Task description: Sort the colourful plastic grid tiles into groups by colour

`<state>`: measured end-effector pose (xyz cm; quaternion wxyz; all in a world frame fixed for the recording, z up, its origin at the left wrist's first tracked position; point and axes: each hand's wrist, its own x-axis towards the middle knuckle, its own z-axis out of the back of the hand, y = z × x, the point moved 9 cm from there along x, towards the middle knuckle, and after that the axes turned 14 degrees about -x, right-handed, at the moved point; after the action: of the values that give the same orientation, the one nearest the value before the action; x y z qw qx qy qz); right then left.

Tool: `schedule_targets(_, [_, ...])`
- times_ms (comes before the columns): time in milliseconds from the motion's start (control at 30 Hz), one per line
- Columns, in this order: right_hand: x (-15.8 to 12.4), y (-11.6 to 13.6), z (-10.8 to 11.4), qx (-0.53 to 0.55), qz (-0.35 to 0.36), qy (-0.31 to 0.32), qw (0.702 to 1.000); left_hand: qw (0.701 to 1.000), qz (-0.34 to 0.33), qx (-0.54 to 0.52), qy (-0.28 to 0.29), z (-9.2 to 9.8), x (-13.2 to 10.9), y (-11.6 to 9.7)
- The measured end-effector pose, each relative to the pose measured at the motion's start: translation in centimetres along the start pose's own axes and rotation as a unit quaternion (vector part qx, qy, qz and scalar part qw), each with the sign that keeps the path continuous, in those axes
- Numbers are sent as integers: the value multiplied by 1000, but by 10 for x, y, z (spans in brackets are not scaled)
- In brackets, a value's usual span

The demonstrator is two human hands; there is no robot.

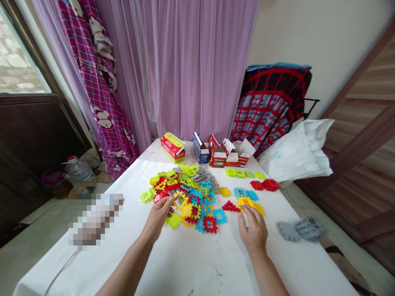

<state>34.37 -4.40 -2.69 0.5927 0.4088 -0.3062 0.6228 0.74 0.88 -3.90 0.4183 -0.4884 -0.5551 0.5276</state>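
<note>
A mixed heap of interlocking plastic building tiles (197, 192) in green, red, blue, yellow and grey lies mid-table. At its near left edge is my left hand (159, 216), fingers pinched on a red building tile (161, 196); the fingertips partly hide the grip. My right hand (254, 232) is right of the heap, thumb apart from the fingers, with its fingertips at a small group of yellow tiles (246, 201). Just left of these lies a red triangular tile (231, 206). Blue tiles (243, 193) sit behind the yellow ones.
Further groups are green tiles (243, 174), red tiles (268, 185) and grey tiles (304, 229) by the right edge. Several small cardboard boxes (200, 153) stand along the back. A white bag (296, 152) is beyond the right edge. Something pixelated (97, 222) lies at left, with a cable.
</note>
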Motion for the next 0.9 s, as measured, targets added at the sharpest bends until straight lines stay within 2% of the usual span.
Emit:
schedule_targets(67, [0, 19, 1, 54, 9, 23, 998, 989, 87, -120, 3, -18, -9, 12])
schedule_targets(167, [-1, 47, 2, 131, 12, 64, 989, 966, 158, -203, 20, -48, -26, 28])
schedule_targets(267, [-1, 62, 2, 181, -5, 94, 979, 958, 181, -217, 52, -76, -40, 42])
schedule_targets(400, [-3, 64, 2, 208, -31, 115, 971, 962, 173, -193, 89, -99, -49, 51])
schedule_targets(633, [-7, 59, 0, 233, -60, 131, 962, 961, 190, -162, 118, -115, -60, 58])
schedule_targets(767, [-8, 59, 2, 240, -67, 128, 960, 962, 201, -147, 111, -114, -64, 62])
schedule_targets(900, [-7, 50, 1, 235, -99, 138, 957, 975, 169, -93, 115, -109, -59, 57])
